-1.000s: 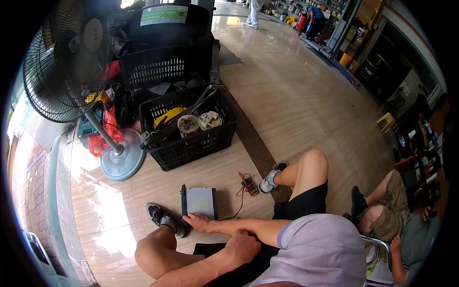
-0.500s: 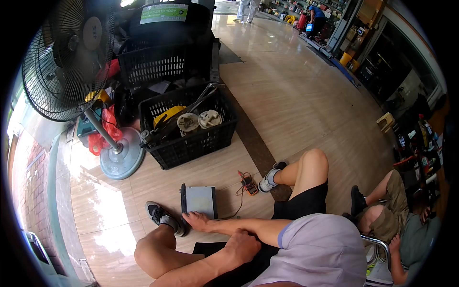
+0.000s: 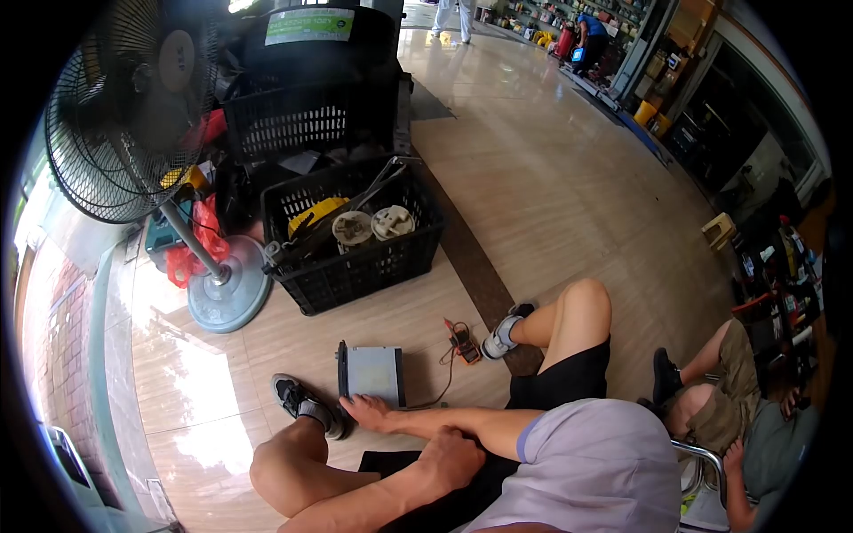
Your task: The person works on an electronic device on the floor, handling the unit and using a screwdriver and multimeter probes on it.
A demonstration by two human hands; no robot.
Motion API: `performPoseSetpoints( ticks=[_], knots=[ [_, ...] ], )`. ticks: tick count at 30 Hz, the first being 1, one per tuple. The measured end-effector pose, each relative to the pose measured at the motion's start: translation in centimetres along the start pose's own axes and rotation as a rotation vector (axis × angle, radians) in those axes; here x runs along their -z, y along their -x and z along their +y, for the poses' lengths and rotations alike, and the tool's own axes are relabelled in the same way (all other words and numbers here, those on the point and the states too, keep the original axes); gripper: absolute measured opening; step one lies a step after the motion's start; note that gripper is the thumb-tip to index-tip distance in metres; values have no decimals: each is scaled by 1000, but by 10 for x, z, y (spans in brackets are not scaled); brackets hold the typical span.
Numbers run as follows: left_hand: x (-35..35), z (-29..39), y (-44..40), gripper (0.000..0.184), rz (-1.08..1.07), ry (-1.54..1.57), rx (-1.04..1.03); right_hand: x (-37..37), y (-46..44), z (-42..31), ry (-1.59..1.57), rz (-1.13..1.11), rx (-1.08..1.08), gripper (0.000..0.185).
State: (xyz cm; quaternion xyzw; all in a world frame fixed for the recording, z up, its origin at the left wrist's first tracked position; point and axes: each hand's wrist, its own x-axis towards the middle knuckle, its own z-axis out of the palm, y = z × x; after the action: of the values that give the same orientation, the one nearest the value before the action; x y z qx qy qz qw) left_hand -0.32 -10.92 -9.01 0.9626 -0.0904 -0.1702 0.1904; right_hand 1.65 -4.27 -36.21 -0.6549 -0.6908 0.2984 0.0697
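Right hand (image 3: 366,414): fingers loosely spread at the 6 o'clock edge of the metal box (image 3: 371,371), no firm grip apparent. Left hand (image 3: 451,459): lay on the right forearm (image 3: 498,426); finger closure could not be told.
Metal box: floor (image 3: 533,195), 7 o'clock of view centre.
Multimeter (image 3: 463,345): 2 o'clock of box; its lead (image 3: 447,385) ran near the forearm, so a sweeping arm risked snagging it.
Green label (image 3: 309,26): 12 o'clock of box, lettering illegible.

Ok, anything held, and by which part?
Right hand is on the near edge of the box; can't tell if it grips. Left hand rests against right forearm.
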Motion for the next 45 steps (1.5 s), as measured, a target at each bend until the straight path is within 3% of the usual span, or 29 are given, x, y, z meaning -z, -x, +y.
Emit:
performPoseSetpoints(
  ticks=[17,23,26,33,45],
  knots=[
    [12,-10,3,19,-11,41,26,0,-4,7,-68,-26,44,48],
    [32,-21,10,35,-3,77,87,-2,-4,14,-92,28,87,39],
    [58,-33,24,30,99,79,202,-13,-3,14,-80,149,127,37],
    [96,-58,52,30,388,-10,400,-11,-10,17,-82,75,133,40],
    [123,-96,62,32,448,37,527,-17,-15,20,-91,62,136,45]
  ],
)
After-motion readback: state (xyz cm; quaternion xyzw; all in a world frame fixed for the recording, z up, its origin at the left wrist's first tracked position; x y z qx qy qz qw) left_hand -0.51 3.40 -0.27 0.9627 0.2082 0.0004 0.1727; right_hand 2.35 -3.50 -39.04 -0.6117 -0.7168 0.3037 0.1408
